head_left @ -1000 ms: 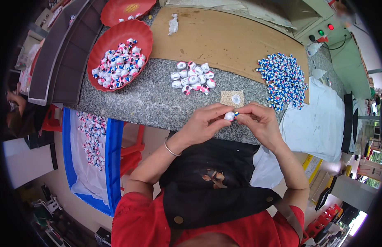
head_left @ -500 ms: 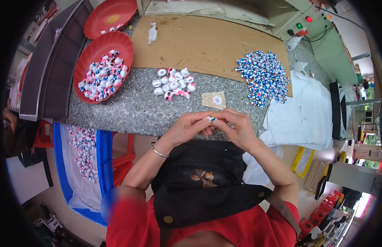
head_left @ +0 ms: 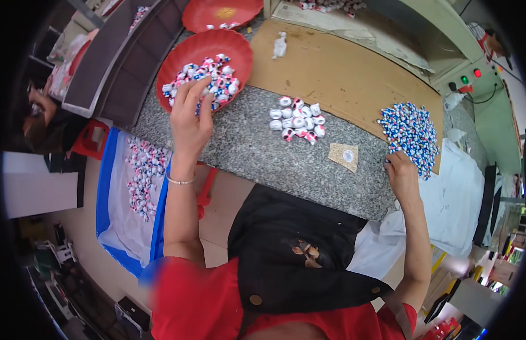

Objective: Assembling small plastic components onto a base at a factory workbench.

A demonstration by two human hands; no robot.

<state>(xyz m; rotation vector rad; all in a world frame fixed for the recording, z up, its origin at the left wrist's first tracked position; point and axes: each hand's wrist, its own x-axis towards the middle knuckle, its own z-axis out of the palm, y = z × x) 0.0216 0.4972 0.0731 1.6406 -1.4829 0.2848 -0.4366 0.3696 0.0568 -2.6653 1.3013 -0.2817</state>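
Left hand (head_left: 190, 122) over white figures (head_left: 219, 79) in the red bowl (head_left: 212, 43), right hand (head_left: 403, 173) at blue pieces (head_left: 409, 134) (can't tell if either pinches); likely light, stiff, slick; nip their sides.

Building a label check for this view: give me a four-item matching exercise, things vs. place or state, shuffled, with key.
Column 1
1. Left hand
2. Right hand
3. Blue crate
4. Tan card

Column 2
A. Lies on the grey speckled counter, with a round white spot on it
B. At the near edge of the heap of small blue-and-white pieces
C. Lower than the counter, with a white liner inside
D. Fingers over the scalloped red bowl of pieces

Pairs: 1-D, 2-B, 3-C, 4-A
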